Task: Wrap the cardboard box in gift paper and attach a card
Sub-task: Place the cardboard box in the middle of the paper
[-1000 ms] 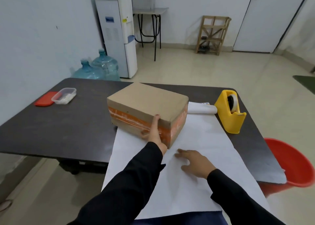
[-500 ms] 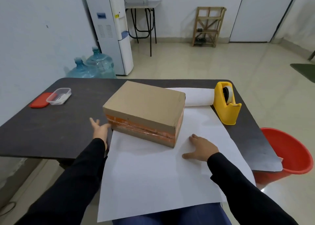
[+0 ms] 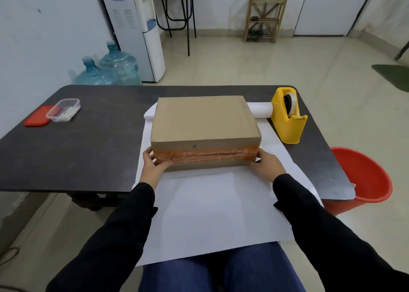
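At frame centre, the box (image 3: 205,119) is being squared on paper (image 3: 217,207).
Its near corners are gripped by left hand (image 3: 155,165) and right hand (image 3: 266,166); paper probably must be folded over next.

Red bucket (image 3: 365,176), clear tub (image 3: 63,110), water jugs (image 3: 110,70)

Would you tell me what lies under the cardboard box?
The white gift paper lies under the cardboard box, on the dark table. Anything else beneath is covered.

Single head-worn view, facing forward-down, close over table (image 3: 88,150)
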